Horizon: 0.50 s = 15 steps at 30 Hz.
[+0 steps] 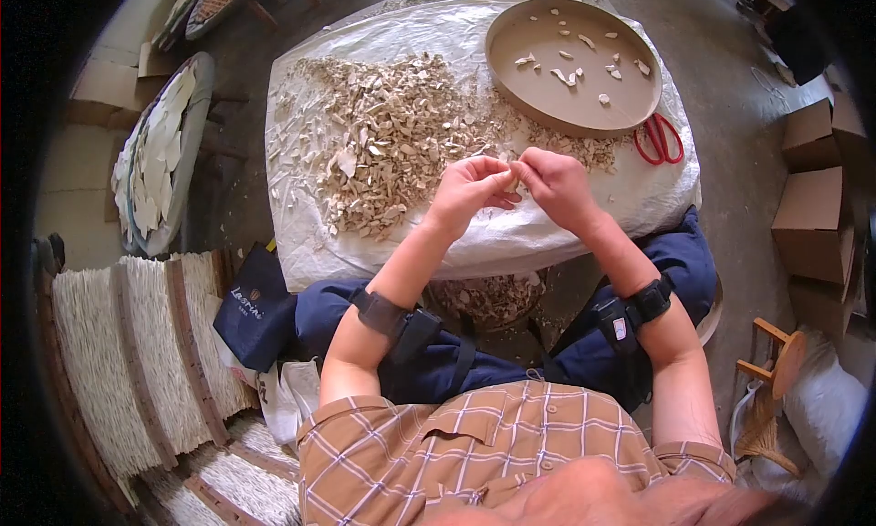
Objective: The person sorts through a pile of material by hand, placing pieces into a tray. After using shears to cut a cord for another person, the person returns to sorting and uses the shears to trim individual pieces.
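My left hand (468,194) and my right hand (557,185) meet over the near part of the table, fingers closed in a pinch. Between the fingertips is a small pale dried piece (513,187), mostly hidden by them. A broad heap of similar pale dried pieces (388,134) spreads to the left and ahead of my hands. Beyond my right hand stands a round, shallow brown tray (547,102) with several larger pieces scattered on its floor. Red-handled scissors (659,141) lie beside the tray's near right edge, their blades out of sight.
White sheeting (310,252) covers the table. Under the table's near edge, between my knees, sits a container of broken pieces (488,300). A dark blue bag (255,307) and racks of pale strips (109,371) are at left; cardboard boxes (809,220) and a wooden stool (788,365) at right.
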Each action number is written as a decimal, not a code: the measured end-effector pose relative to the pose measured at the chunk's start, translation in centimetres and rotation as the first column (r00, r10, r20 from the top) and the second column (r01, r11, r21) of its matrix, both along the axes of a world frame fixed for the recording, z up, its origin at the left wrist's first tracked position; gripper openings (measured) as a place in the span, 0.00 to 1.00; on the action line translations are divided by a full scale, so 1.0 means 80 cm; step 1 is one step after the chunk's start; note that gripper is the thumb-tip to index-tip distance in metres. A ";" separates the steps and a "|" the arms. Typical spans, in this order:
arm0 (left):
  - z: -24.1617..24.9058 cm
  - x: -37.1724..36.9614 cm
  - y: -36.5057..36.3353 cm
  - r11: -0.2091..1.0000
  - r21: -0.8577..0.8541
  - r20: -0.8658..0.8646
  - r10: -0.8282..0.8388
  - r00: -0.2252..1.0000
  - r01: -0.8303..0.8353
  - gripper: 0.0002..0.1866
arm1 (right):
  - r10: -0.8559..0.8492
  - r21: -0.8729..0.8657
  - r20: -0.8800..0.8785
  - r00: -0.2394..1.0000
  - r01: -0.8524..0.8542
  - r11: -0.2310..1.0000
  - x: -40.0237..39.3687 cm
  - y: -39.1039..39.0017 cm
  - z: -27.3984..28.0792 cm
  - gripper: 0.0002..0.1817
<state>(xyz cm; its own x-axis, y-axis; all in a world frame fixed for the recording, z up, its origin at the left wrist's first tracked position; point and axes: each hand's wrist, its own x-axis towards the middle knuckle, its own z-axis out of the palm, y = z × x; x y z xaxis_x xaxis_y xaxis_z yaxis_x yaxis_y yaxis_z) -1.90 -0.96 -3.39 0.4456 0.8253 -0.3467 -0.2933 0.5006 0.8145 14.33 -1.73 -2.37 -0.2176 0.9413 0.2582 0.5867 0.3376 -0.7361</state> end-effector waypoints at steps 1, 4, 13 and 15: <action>0.001 -0.001 0.000 0.999 0.036 -0.089 -0.032 0.996 0.036 0.09 | 0.001 -0.001 0.000 1.000 -0.001 1.000 0.001 -0.001 0.003 0.13; 0.005 -0.004 0.001 0.996 0.054 -0.138 -0.068 0.988 0.076 0.09 | 0.040 0.003 0.152 0.988 -0.041 0.999 0.002 -0.003 0.005 0.12; -0.010 -0.007 0.008 0.972 -0.194 0.255 0.182 0.950 -0.134 0.06 | -0.244 -0.535 -0.537 0.808 -0.103 0.839 0.008 0.006 0.006 0.13; -0.008 -0.005 0.007 0.968 -0.195 0.244 0.205 0.948 -0.159 0.06 | -0.205 -0.472 -0.402 0.893 -0.009 0.882 0.010 0.008 -0.005 0.13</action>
<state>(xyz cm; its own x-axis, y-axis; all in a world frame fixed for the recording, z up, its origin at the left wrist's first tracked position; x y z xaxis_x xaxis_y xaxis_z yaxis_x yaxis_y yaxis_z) -2.33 -0.37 -4.05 0.3872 0.8393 -0.3817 -0.5824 0.5436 0.6044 15.10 -1.07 -2.73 -0.0867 0.9843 -0.1539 0.1885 -0.1355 -0.9727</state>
